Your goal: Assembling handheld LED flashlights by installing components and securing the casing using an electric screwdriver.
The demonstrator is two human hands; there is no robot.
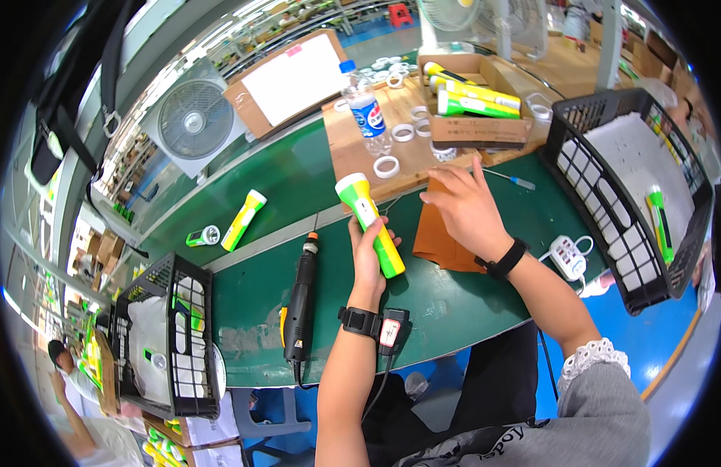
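My left hand (366,257) is wrapped round the body of a yellow and green flashlight (387,255), whose wide white-rimmed head points up and away. To its right, my right hand (471,208) is raised with fingers apart and nothing visible in them. Below that hand lies a brown sheet (436,237) on the green tabletop. Left of the held flashlight rests a black electric screwdriver (302,300) with an orange tip. A thin screwdriver with a blue handle (522,184) lies beyond my right hand.
Two flashlights, one yellow-green (243,221) and one shorter (203,236), lie at the left. Black crates (177,342) flank the table; the right crate (601,198) holds a flashlight. Behind are white rings (386,166), a bottle (368,117), a carton (485,131) of flashlights and a power strip (566,257).
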